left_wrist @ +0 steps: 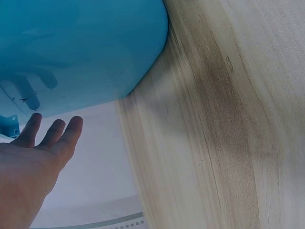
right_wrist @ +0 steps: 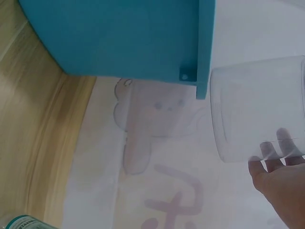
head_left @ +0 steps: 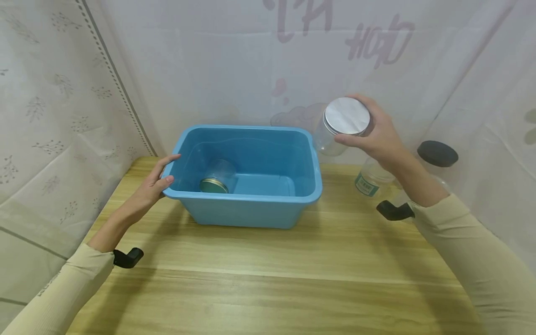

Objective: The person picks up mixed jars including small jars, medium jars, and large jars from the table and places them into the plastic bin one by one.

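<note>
My right hand [head_left: 378,135] grips a clear jar [head_left: 328,144] near its silver lid [head_left: 347,116], raised just off the right end of a blue plastic tub [head_left: 251,199]. In the right wrist view, fingertips lie along the side of this see-through jar [right_wrist: 257,109], level with the tub's rim. At the tub's left end my left hand [head_left: 152,186] holds the rim, thumb over the top. Its other fingers [left_wrist: 66,138] stretch along the outside in the left wrist view. Inside the tub another clear jar [head_left: 225,171] lies on its side, its green-and-gold lid facing me.
On the right of the wooden table [head_left: 251,279] stand a clear jar with a teal label [head_left: 366,184] and a black-lidded container [head_left: 437,153], partly behind my right forearm. Printed cloth [head_left: 209,70] hangs along the back and both sides.
</note>
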### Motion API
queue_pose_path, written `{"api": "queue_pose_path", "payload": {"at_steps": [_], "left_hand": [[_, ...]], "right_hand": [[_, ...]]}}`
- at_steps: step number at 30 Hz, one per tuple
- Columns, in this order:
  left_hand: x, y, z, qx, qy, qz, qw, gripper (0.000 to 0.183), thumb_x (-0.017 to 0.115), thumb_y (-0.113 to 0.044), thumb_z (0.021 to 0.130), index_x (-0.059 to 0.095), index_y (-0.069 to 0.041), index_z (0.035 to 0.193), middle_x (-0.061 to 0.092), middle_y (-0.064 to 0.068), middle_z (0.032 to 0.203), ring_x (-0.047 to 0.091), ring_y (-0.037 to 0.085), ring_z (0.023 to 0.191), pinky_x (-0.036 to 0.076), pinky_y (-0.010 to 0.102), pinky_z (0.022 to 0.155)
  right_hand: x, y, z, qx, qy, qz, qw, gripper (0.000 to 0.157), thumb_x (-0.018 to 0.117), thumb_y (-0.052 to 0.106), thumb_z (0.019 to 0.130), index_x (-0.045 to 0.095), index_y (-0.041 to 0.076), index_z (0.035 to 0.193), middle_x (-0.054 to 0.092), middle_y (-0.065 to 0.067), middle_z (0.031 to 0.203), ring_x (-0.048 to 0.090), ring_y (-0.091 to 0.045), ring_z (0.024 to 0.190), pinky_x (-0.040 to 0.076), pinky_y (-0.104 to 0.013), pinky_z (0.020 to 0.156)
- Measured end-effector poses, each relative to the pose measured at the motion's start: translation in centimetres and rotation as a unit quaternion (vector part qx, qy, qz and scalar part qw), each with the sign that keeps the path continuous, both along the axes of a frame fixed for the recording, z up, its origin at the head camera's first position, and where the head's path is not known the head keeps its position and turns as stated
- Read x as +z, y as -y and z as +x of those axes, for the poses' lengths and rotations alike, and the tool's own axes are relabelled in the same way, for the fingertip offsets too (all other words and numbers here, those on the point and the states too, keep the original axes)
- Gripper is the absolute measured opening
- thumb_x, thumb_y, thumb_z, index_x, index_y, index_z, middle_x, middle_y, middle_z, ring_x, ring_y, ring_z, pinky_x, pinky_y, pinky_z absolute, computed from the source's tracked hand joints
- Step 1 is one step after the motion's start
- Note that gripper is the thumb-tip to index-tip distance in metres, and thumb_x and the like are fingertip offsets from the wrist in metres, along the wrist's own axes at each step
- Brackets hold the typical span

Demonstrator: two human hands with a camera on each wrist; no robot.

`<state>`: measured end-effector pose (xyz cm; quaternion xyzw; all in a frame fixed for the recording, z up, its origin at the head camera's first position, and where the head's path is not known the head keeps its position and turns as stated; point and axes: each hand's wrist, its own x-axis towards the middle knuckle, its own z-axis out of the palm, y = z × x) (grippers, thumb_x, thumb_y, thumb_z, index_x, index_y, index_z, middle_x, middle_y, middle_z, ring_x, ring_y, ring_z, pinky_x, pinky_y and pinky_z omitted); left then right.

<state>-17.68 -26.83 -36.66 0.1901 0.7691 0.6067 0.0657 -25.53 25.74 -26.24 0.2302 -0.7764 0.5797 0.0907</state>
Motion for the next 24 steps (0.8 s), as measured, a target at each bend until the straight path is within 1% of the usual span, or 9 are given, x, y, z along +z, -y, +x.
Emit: {"api": "queue_pose_path", "payload": {"at_steps": [4, 8, 12, 15, 17, 20, 23, 24], "left_hand": [[0.0, 0.0, 0.0, -0.002, -0.002, 0.006, 1.0, 0.052, 0.036, -0.022, 0.111, 0.023, -0.031, 0.16, 0.002, 0.007, 0.164, 0.034, 0.039, 0.13, 0.045, 0.026, 0.091], [0.0, -0.1, 0.0, 0.0, 0.0, 0.002, 1.0, 0.052, 0.036, -0.022, 0.111, 0.022, -0.031, 0.161, 0.0, 0.006, 0.165, 0.033, 0.039, 0.131, 0.045, 0.026, 0.091], [0.1, -0.1, 0.0, 0.001, 0.008, -0.005, 1.0, 0.053, 0.037, -0.023, 0.111, 0.021, -0.032, 0.161, 0.0, 0.005, 0.165, 0.029, 0.041, 0.136, 0.042, 0.03, 0.094], [0.1, -0.1, 0.0, 0.003, 0.011, -0.006, 0.9999, 0.053, 0.037, -0.023, 0.111, 0.021, -0.032, 0.161, -0.001, 0.005, 0.165, 0.027, 0.04, 0.137, 0.04, 0.032, 0.096], [0.1, -0.1, 0.0, 0.004, 0.012, -0.006, 0.9999, 0.053, 0.037, -0.023, 0.111, 0.021, -0.032, 0.161, 0.0, 0.006, 0.165, 0.029, 0.04, 0.136, 0.041, 0.031, 0.095], [0.0, -0.1, 0.0, 0.004, 0.011, -0.002, 0.9999, 0.053, 0.036, -0.023, 0.111, 0.022, -0.032, 0.16, 0.003, 0.008, 0.164, 0.031, 0.041, 0.134, 0.043, 0.027, 0.092], [-0.1, -0.1, -0.1, 0.003, 0.008, 0.002, 1.0, 0.053, 0.036, -0.022, 0.111, 0.022, -0.032, 0.16, 0.005, 0.011, 0.163, 0.032, 0.042, 0.132, 0.045, 0.025, 0.09], [-0.1, -0.1, -0.1, 0.002, 0.008, 0.002, 1.0, 0.053, 0.035, -0.022, 0.111, 0.022, -0.032, 0.16, 0.006, 0.011, 0.163, 0.032, 0.043, 0.132, 0.045, 0.025, 0.09]], "right_hand": [[0.4, 0.5, 0.1, 0.008, -0.002, 0.002, 1.0, 0.085, 0.086, -0.008, 0.074, 0.051, 0.019, 0.147, 0.047, -0.011, 0.141, 0.044, -0.03, 0.122, 0.047, -0.029, 0.088], [0.8, 0.8, 0.1, 0.019, -0.007, -0.006, 1.0, 0.086, 0.086, -0.01, 0.072, 0.052, 0.018, 0.147, 0.046, -0.012, 0.141, 0.044, -0.032, 0.121, 0.048, -0.029, 0.087], [1.1, 1.2, 0.0, 0.044, -0.008, -0.022, 0.999, 0.09, 0.087, -0.015, 0.068, 0.053, 0.016, 0.146, 0.045, -0.013, 0.143, 0.043, -0.035, 0.121, 0.049, -0.029, 0.088], [1.2, 1.5, 0.0, 0.061, -0.017, -0.021, 0.998, 0.094, 0.086, -0.019, 0.064, 0.052, 0.013, 0.146, 0.044, -0.013, 0.143, 0.043, -0.035, 0.121, 0.048, -0.029, 0.09], [1.3, 1.6, 0.0, 0.067, -0.03, -0.007, 0.997, 0.097, 0.086, -0.021, 0.062, 0.051, 0.012, 0.146, 0.045, -0.012, 0.143, 0.042, -0.035, 0.121, 0.047, -0.03, 0.091], [1.7, 2.1, 0.3, 0.064, -0.059, 0.034, 0.996, 0.1, 0.087, -0.02, 0.06, 0.05, 0.012, 0.147, 0.047, -0.01, 0.142, 0.043, -0.032, 0.121, 0.046, -0.033, 0.092], [2.4, 2.9, 1.1, 0.065, -0.096, 0.071, 0.991, 0.1, 0.089, -0.02, 0.058, 0.051, 0.009, 0.146, 0.05, -0.01, 0.14, 0.045, -0.029, 0.121, 0.043, -0.035, 0.094], [2.6, 3.2, 1.4, 0.068, -0.105, 0.077, 0.989, 0.099, 0.089, -0.02, 0.058, 0.051, 0.007, 0.145, 0.051, -0.01, 0.139, 0.045, -0.028, 0.121, 0.043, -0.036, 0.094]]}}
